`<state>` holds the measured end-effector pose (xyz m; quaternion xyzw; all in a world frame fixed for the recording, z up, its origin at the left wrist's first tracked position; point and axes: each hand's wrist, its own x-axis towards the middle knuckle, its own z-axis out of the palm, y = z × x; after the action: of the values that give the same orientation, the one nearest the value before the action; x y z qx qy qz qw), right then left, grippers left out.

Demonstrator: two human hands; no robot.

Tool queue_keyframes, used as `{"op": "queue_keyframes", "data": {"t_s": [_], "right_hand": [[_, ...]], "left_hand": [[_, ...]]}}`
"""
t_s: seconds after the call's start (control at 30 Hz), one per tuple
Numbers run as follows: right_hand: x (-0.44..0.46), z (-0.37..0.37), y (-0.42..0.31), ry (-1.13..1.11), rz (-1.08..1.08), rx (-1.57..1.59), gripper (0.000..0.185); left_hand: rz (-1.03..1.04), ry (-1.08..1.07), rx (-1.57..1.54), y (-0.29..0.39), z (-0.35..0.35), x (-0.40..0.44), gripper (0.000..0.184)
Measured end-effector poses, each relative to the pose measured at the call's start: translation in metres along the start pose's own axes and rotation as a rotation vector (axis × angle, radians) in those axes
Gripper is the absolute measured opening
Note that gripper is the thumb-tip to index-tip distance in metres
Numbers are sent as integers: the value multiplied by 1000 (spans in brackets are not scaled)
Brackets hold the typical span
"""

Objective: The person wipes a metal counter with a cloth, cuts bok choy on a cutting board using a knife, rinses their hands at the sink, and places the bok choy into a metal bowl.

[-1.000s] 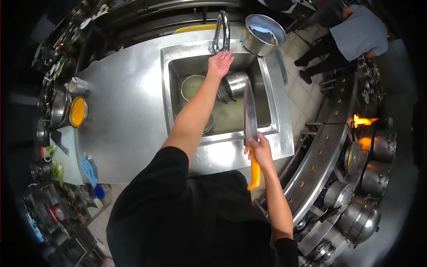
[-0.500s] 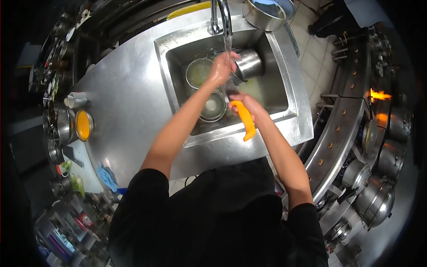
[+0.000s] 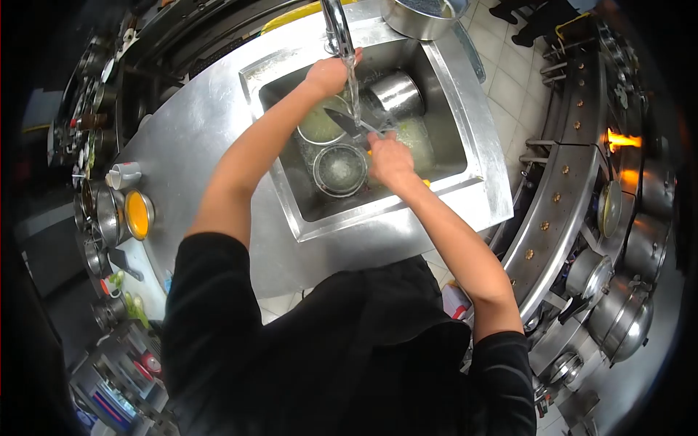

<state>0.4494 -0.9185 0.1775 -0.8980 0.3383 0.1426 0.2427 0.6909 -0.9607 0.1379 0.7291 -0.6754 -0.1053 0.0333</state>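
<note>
Smooth metal knife blade (image 3: 340,120)

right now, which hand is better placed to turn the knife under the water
Likely the right hand: it holds the knife at the running water. The left hand is by the faucet, off the knife.

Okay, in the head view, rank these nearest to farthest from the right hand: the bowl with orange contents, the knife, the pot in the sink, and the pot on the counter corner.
1. Knife, held in the right hand.
2. Sink pot, just beyond the hand.
3. Corner pot, farther out, past the sink.
4. Orange-filled bowl, far off to the left.
</note>
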Motion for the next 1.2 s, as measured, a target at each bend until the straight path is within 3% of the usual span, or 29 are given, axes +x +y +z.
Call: {"op": "queue_keyframes", "data": {"t_s": [0.03, 0.13, 0.2, 0.33, 0.37, 0.43, 0.47, 0.5, 0.53, 0.57, 0.6, 0.63, 0.67, 0.73, 0.77, 0.83, 0.9, 0.93, 0.97, 1.0, 1.07, 1.13, 1.2], "right_hand": [[-9, -2, 2, 40, 10, -58, 41], [-44, -14, 10, 71, 32, -161, 39], [-80, -29, 21, 64, 58, -215, 39], [-171, -52, 36, 280, 48, -198, 45], [-190, -54, 40, 348, 9, -137, 48], [-224, -66, 31, 395, -26, -105, 52], [-238, -65, 24, 466, -49, -135, 54], [-255, -71, 5, 476, -8, -182, 57], [-260, -63, 6, 507, -30, -150, 57], [-271, -58, -5, 550, -82, -152, 58], [-273, -46, -2, 579, -162, -121, 55], [-270, -34, 8, 545, -169, -106, 51], [-270, -22, 16, 465, -204, -171, 45], [-280, -4, 15, 229, -169, -213, 35], [-275, 11, 39, 210, -185, -165, 36], [-302, 28, 11, 319, -43, -33, 46], [-312, 44, 8, 413, -117, -3, 49], [-314, 50, 9, 521, -178, 31, 52], [-317, 52, 3, 489, -125, -41, 54], [-324, 55, -9, 494, -135, -46, 54], [-347, 62, -45, 202, 278, 79, 49], [-300, 129, 76, 776, -545, -176, 55], [-365, 148, -30, 448, -36, 689, 63]], "left_hand": [[-41, -141, 157, 7, -7, -3, 73], [15, -89, 204, -2, -2, 8, 71], [76, 52, 85, -13, -5, -3, 62], [-177, 186, -342, -4, -21, -71, 34], [-217, 237, -652, -2, -14, -96, 29], [-313, 310, -964, 3, 10, -156, 27], [-384, 413, -657, 27, 3, -193, 27], [-429, 421, -663, 34, 10, -222, 28], [-458, 324, -771, 49, 1, -261, 40], [-242, 502, -607, 56, 15, -295, 60], [-213, 459, -618, 73, 12, -333, 82], [-172, 418, -756, 92, 4, -377, 87], [-274, 394, -835, 112, 7, -418, 80], [-165, 480, -864, 149, 9, -515, 65], [-209, 431, -925, 164, 8, -565, 61], [-280, 491, -907, 169, 40, -651, 53], [-474, 491, -1038, 159, 51, -732, 49], [-576, 565, -1026, 139, 70, -767, 47], [-658, 752, -974, 120, 80, -797, 39], [-789, 772, -904, 97, 81, -827, 39], [-928, 909, -767, 45, 84, -882, 39], [-1033, 1061, -582, -2, 71, -925, 37], [-1159, 1078, -395, -48, 50, -968, 37]]}}
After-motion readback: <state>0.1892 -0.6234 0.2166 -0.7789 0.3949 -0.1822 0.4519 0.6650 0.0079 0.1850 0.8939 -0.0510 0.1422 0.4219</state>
